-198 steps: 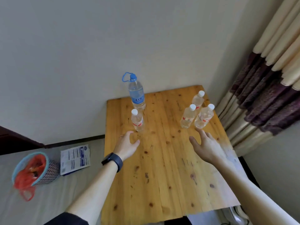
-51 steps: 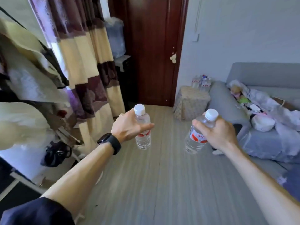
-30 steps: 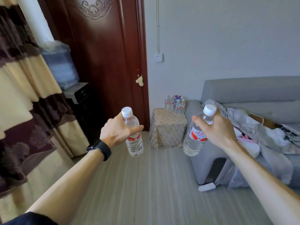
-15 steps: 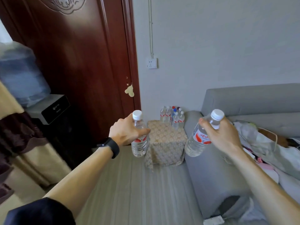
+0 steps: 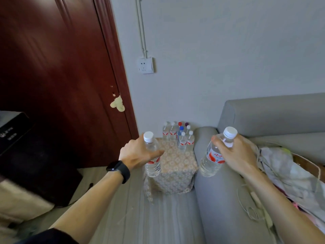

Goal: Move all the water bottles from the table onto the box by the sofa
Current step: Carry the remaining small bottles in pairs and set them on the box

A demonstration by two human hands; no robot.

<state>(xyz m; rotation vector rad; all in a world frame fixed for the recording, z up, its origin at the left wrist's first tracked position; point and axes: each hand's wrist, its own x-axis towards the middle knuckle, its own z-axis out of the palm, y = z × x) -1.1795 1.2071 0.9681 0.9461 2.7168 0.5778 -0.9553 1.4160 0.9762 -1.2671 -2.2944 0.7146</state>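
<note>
Two bottles in my hands, box just ahead, neither set down yet.

My left hand (image 5: 139,153) is clamped round one small water bottle (image 5: 151,156), my right hand (image 5: 235,155) round a second water bottle (image 5: 213,155); both are held in the air short of the cloth-covered box (image 5: 175,166) beside the grey sofa (image 5: 263,120). I count about eight bottles (image 5: 179,136) already standing at its far edge. The counter is out of view, so I cannot tell what remains.
</note>
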